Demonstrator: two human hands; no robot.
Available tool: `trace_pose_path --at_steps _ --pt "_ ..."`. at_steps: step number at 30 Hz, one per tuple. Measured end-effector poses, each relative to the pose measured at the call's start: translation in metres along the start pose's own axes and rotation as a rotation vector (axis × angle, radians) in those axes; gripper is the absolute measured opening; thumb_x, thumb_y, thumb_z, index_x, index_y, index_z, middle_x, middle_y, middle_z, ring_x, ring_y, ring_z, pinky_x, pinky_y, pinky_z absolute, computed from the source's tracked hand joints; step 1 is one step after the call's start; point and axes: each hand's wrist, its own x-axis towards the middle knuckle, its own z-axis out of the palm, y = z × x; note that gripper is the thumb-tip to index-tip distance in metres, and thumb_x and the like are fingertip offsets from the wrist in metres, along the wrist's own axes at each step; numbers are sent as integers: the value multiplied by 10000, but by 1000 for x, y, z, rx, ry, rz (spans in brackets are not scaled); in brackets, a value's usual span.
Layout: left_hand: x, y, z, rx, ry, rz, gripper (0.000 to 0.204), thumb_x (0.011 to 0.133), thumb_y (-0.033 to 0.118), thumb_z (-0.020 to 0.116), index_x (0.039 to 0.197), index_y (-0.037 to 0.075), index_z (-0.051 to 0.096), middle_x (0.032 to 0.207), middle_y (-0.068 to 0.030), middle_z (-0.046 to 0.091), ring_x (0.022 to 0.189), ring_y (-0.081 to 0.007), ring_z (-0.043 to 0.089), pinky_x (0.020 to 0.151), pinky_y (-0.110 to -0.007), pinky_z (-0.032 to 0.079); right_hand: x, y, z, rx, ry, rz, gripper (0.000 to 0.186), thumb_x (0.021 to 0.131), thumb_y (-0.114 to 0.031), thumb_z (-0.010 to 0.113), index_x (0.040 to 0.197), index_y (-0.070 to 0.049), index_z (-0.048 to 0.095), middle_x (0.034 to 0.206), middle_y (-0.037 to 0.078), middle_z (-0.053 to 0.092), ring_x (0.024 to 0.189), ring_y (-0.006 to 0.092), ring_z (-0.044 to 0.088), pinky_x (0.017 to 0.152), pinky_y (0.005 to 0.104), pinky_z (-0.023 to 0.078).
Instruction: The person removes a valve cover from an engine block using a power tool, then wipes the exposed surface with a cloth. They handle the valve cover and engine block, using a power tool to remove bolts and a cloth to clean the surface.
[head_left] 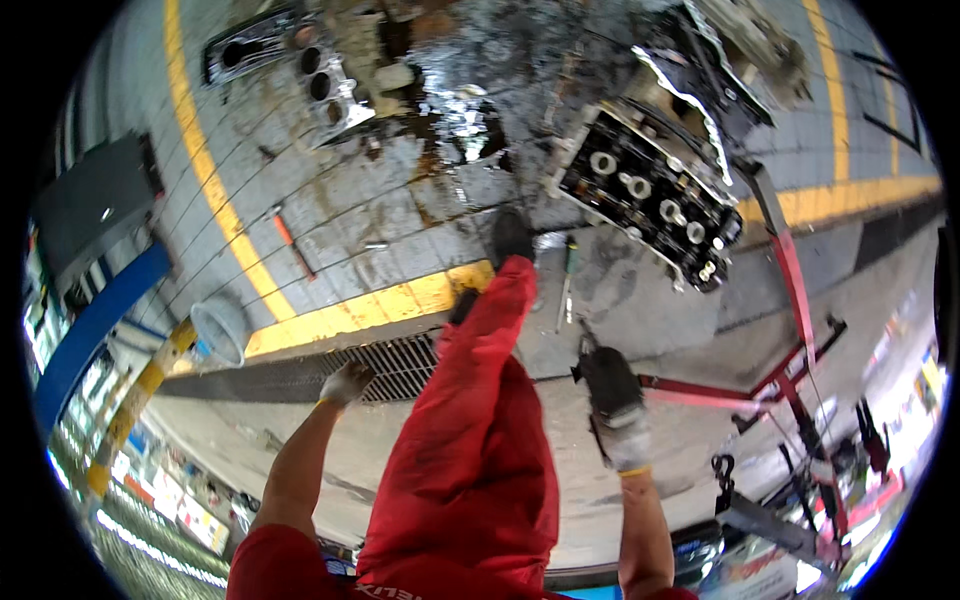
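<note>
My right hand (627,440), in a pale work glove with a yellow cuff, is closed round a bulky black handheld tool (608,380). It looks like a power tool; a thin nose points away from me, and its exact kind is unclear. My left hand (347,383), gloved too, hangs over the floor grate (395,365) with fingers curled and nothing visible in them. Past the tool, a screwdriver with a green handle (570,262) lies on the floor. Farther off, to the right, rests a black engine cylinder head (655,200) with round openings.
A red engine hoist (790,290) stands at right, its legs reaching toward the tool. An orange-handled hammer (290,245) and a clear bucket (218,332) are at left. Metal engine parts (325,85) lie by an oily wet patch (465,120). A yellow-edged step (380,305) crosses ahead.
</note>
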Motion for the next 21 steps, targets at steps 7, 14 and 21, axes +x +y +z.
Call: trace_pose_path --at_steps 7,14,21 --pt "-42 6 -24 -222 -56 -118 521 1009 453 699 1308 29 659 1190 -159 766 1126 -294 722 950 -391 555 -18 -58 73 290 157 167 409 879 -266 809 1265 -163 721 1170 132 745 1058 310 724 912 431 579" --pt "-54 -110 -13 -498 -56 -49 269 1066 173 521 1262 50 659 1225 -92 723 1131 -206 664 922 -316 545 -108 -54 186 35 71 241 396 963 -426 684 1291 -206 721 1217 155 742 1120 371 709 912 500 577" --pt "-39 -157 -84 -117 64 118 260 930 201 657 1151 65 673 1139 -128 707 982 -324 679 834 -436 563 -191 -74 239 533 -79 883 521 871 -439 764 1272 -108 734 1218 206 751 1183 386 704 975 490 574"
